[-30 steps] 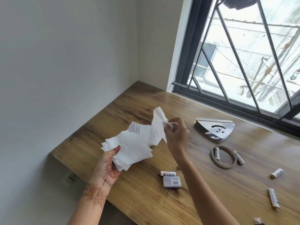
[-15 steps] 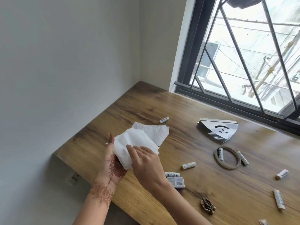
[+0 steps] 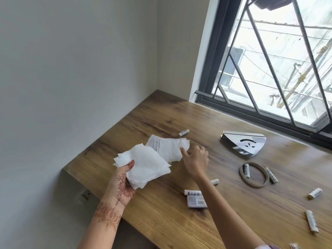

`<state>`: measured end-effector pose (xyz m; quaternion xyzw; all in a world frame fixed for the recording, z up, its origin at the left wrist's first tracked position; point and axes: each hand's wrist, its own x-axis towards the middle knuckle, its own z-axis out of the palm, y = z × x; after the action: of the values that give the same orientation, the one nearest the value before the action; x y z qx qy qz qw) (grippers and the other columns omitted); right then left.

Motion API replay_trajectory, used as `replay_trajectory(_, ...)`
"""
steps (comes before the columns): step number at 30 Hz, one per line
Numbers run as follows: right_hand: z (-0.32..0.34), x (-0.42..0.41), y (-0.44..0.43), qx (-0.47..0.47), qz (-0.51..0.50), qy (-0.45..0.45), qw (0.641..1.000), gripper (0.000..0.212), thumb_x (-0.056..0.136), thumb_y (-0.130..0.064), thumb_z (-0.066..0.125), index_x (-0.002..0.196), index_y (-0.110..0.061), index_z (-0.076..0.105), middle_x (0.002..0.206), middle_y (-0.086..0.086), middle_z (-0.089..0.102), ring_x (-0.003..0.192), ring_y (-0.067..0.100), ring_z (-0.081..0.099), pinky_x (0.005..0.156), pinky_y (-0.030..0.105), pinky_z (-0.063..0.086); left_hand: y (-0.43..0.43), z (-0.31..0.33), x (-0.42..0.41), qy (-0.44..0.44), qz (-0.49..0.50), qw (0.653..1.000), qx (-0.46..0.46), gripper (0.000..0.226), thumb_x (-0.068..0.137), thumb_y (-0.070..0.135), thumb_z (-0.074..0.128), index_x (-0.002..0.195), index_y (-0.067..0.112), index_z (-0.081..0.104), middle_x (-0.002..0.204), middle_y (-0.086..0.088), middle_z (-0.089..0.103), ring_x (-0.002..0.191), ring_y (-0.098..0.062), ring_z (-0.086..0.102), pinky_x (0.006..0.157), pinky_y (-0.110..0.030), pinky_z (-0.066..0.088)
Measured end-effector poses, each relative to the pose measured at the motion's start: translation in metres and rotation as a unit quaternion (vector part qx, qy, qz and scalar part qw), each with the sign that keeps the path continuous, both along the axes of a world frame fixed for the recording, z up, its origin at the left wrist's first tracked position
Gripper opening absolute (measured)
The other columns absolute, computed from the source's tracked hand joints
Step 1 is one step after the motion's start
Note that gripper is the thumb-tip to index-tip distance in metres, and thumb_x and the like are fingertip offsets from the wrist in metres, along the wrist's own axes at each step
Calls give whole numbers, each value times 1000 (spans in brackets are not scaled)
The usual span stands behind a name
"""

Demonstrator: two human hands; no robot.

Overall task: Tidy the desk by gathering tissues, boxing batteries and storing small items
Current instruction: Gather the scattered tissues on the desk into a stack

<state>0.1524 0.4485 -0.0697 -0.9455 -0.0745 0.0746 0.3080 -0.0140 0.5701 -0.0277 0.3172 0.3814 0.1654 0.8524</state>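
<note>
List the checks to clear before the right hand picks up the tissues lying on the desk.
1. Left hand grips the stack: ok.
2. Right hand open, at the loose tissues: ok.
3. Loose tissues free of clutter; nearest battery lies apart: ok.
4. Holder slot empty: cannot tell.
5. Batteries boxed: not ok, scattered on the desk.
</note>
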Motion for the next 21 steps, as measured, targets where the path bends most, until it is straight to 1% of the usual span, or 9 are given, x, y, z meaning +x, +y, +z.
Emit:
replay_trajectory(2, -8, 10, 3, -29, -12, -1, 1000, 48, 84, -51, 55, 104, -7, 59, 120, 11, 52, 115, 29, 41, 94, 40, 33, -2, 2, 0, -4, -4, 1000, 2, 14, 90, 8, 51, 102, 9, 59, 74, -7, 74, 64, -22, 71, 45, -31, 56)
replay_trajectory(5, -8, 16, 15, -26, -30, 11, 999, 48, 80, -50, 59, 106, -9, 59, 121, 10, 52, 117, 29, 40, 96, 41, 32, -3, 5, -1, -3, -7, 1000, -2, 14, 90, 8, 51, 101, 11, 60, 88, -11, 70, 80, -27, 67, 51, -35, 59)
replay_trajectory(7, -6, 17, 22, -23, -34, 37, 998, 36, 79, -39, 60, 103, -13, 61, 120, 7, 53, 117, 28, 41, 97, 40, 31, -4, 6, 0, 19, -4, 1000, 1, 11, 90, 9, 52, 99, 9, 58, 91, -12, 65, 77, -26, 66, 48, -34, 58)
replay_trajectory(9, -2, 17, 25, 13, -41, 62, 997, 19, 76, -29, 59, 90, -16, 65, 106, 4, 61, 109, 26, 48, 93, 38, 34, -4, 6, 3, 52, 8, 999, 6, 4, 90, 10, 52, 92, 7, 55, 86, -11, 61, 71, -25, 63, 38, -27, 52)
replay_trajectory(10, 0, 17, 25, 57, -44, 80, 994, 14, 74, -26, 59, 83, -16, 65, 95, 2, 64, 100, 25, 54, 88, 36, 37, -5, 8, 5, 64, 12, 998, 10, 5, 90, 10, 53, 92, 5, 54, 84, -11, 60, 71, -24, 60, 36, -25, 50)
replay_trajectory(12, 9, 15, 23, 181, -50, 122, 975, 10, 74, -20, 61, 77, -11, 61, 76, 0, 60, 78, 20, 56, 68, 30, 42, -5, 7, 8, 78, 30, 996, 23, 9, 91, 11, 52, 95, 3, 52, 86, -9, 60, 71, -23, 56, 33, -22, 47)
replay_trajectory(14, 23, 12, 18, 267, -59, 133, 953, 10, 76, -14, 62, 73, -9, 54, 70, -1, 53, 67, 16, 50, 51, 24, 38, -5, 7, 8, 85, 40, 995, 30, 9, 92, 12, 50, 89, 3, 51, 90, -7, 58, 68, -21, 53, 32, -19, 45)
replay_trajectory(18, 46, 9, 9, 300, -43, 53, 951, 12, 78, -11, 64, 76, -7, 53, 70, -1, 51, 65, 15, 48, 48, 19, 36, -4, 8, 10, 92, 19, 995, 17, 16, 92, 13, 51, 103, 1, 50, 79, -10, 54, 69, -22, 52, 28, -20, 43)
replay_trajectory(21, 65, 2, 8, 266, -11, -61, 962, 11, 78, -14, 65, 77, -8, 55, 69, -1, 55, 59, 13, 49, 48, 22, 37, -6, 6, 9, 46, 6, 999, 4, 7, 90, 10, 52, 94, 6, 56, 84, -12, 64, 75, -25, 61, 38, -26, 51)
